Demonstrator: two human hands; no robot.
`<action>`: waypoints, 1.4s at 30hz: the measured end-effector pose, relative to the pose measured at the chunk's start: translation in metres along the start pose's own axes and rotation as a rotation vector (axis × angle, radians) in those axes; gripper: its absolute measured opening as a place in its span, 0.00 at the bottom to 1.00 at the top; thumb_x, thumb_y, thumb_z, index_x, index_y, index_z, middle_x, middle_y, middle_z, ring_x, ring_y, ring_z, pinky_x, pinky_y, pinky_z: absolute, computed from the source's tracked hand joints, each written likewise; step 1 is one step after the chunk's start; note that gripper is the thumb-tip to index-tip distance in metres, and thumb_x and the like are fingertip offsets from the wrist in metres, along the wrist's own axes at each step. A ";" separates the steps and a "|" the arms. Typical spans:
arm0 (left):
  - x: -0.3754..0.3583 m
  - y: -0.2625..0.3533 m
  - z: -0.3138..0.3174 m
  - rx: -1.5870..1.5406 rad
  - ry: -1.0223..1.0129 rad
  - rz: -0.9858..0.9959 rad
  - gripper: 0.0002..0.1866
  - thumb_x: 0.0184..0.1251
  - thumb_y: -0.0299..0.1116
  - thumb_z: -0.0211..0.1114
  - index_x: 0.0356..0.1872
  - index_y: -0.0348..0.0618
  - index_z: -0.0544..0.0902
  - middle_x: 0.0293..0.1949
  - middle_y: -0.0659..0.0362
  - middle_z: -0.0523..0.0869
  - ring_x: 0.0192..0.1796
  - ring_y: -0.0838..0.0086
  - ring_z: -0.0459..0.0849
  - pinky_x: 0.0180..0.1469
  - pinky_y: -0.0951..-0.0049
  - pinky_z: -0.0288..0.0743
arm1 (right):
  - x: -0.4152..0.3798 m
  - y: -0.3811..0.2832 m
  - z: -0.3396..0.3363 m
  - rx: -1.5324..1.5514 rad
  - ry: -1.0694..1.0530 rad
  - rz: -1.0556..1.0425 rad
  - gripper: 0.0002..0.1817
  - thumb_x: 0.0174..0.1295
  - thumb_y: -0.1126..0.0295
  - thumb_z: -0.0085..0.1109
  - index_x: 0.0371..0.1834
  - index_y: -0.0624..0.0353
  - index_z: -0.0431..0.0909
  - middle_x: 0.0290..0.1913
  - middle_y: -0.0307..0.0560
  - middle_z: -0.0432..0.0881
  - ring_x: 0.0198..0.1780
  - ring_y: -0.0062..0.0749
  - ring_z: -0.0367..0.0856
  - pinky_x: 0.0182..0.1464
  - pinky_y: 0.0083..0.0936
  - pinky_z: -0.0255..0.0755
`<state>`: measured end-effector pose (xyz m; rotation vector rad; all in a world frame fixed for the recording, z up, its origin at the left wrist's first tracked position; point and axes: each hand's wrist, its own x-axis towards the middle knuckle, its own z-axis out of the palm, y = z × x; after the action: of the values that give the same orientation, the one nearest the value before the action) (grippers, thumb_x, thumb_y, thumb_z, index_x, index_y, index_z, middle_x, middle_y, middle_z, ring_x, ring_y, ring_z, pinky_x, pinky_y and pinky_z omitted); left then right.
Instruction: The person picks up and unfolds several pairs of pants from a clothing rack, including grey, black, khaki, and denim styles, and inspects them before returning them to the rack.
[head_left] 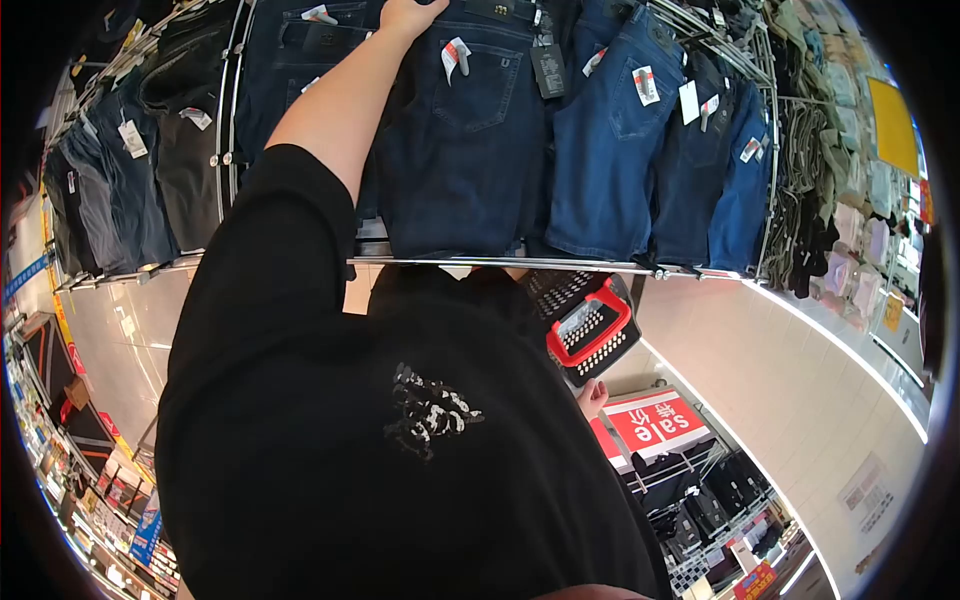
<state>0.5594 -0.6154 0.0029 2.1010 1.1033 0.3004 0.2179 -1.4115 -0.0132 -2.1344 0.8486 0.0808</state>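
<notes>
At the top edge, my left hand (408, 16) is at the waistband of a pair of dark blue jeans (460, 150), its fingers bent over the cloth and partly cut off by the frame. These jeans hang with a back pocket and a tag facing me. Lower right, my right hand (592, 398) is beside my black shirt, its fingers loosely curled and apart, with nothing visible in them. Just above it is a black basket (621, 345) with a red handle (563, 352). Whether the basket touches my right arm is hidden.
More jeans (605, 150) hang on the right, and darker trousers (185, 150) on the left. A metal rail (590, 263) runs below them. A red sale sign (656, 420) stands at lower right, near shelves of dark clothes (715, 500). Pale floor (740, 340) shows at right.
</notes>
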 end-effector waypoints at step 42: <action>-0.391 -0.004 -0.193 -0.788 0.129 0.601 0.14 0.79 0.36 0.65 0.40 0.32 0.82 0.25 0.60 0.83 0.25 0.80 0.80 0.32 0.78 0.73 | -0.140 -0.432 0.101 0.014 -1.256 -0.827 0.37 0.62 0.54 0.75 0.65 0.73 0.75 0.59 0.58 0.84 0.65 0.48 0.82 0.69 0.37 0.71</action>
<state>0.2228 -0.8257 0.1843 1.6324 0.2807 0.9879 0.3901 -1.0736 0.2556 -1.7458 -0.7364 0.8455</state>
